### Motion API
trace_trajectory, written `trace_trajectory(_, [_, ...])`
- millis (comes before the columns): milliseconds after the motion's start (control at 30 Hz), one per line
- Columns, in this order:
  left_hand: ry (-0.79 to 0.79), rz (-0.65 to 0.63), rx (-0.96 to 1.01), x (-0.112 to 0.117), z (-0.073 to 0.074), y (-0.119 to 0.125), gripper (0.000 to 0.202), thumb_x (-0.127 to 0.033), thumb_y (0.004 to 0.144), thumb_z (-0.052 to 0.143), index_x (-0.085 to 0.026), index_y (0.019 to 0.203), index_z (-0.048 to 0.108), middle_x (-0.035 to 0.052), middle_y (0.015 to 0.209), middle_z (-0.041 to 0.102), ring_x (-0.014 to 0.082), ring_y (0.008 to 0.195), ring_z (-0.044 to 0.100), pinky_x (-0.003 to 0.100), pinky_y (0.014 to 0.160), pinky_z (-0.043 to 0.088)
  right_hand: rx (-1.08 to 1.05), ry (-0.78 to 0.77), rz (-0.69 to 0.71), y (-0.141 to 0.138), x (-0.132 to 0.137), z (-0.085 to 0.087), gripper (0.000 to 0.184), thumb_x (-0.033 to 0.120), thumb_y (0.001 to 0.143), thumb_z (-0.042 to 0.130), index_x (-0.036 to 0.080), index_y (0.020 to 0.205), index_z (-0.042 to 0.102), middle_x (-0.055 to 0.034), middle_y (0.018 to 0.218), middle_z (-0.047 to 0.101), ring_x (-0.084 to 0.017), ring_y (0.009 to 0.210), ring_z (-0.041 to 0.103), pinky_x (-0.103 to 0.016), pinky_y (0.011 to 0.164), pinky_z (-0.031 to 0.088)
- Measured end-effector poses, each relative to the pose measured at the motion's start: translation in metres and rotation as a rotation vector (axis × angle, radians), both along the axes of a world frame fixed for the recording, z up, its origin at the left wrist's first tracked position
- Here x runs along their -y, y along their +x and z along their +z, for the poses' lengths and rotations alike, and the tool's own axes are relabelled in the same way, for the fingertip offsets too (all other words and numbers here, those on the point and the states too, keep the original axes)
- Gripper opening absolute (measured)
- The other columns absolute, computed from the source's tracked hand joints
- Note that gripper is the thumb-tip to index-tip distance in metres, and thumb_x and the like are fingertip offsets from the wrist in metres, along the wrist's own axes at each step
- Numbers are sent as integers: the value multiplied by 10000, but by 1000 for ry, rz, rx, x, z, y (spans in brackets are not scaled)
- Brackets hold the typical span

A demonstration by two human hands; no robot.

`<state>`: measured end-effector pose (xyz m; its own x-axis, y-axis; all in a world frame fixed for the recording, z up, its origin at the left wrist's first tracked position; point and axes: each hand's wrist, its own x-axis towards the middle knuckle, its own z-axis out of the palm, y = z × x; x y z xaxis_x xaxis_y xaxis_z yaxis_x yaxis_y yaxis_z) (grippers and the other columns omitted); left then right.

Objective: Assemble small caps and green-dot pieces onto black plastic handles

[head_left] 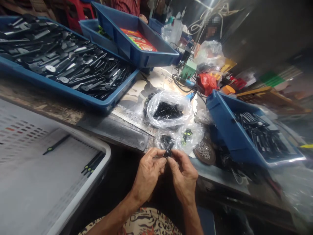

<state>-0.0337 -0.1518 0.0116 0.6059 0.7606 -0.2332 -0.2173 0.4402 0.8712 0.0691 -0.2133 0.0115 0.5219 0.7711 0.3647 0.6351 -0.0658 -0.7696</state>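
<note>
Between my fingertips is a small black plastic part [168, 149], held just in front of the bench edge. My left hand [152, 168] pinches it from the left side. On its right side, the thumb and fingers of my right hand [184, 173] close on the same part. Right beyond my hands lie a small clear bag of black pieces [166, 139] and another clear bag with green-and-black pieces [187, 134]. Behind them sits a larger open plastic bag [168, 109] full of small black parts. A round dish of small metal pins or screws [204, 151] is to the right.
A wide blue tray [107, 102] heaped with black parts fills the left; another blue tray [156, 58] rests at its far end. At right stands a tilted blue bin [226, 125]. A white basket [109, 153] holding several black strips is at lower left. Cables clutter the back.
</note>
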Motion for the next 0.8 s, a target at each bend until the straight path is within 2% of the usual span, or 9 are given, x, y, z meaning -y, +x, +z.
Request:
trace_trajectory(367, [-12,-22,-6,0,2,-2,92,-227,832,531,-169,899,553,-48,610,419,62,549,398,162,512,340,104,-36,58,1,1,0,113,179,902,472,184,990,544,-29,872,604,-149,801,582,-252,707,461])
trace_trajectory(600, [-38,-17,49,2,0,-1,110,-236,833,537,-163,915,541,-48,617,416,62,556,393,164,507,329,172,-79,56,0,-1,-2,150,196,940,377,177,970,522,-31,809,566,-148,734,545,-273,675,431])
trace_trajectory(700, [-39,-21,67,2,-1,0,99,-234,836,533,-158,899,528,-54,588,414,58,535,375,162,486,305,218,-94,30,0,-3,-5,173,201,946,349,169,920,516,-26,743,544,-146,669,519,-269,628,408])
trace_trajectory(800, [-49,-28,92,1,-1,2,100,-234,840,524,-155,901,508,-63,558,409,52,501,334,165,462,274,289,-94,-4,1,-7,-6,228,202,946,334,180,766,474,0,642,481,-132,577,459,-256,550,352])
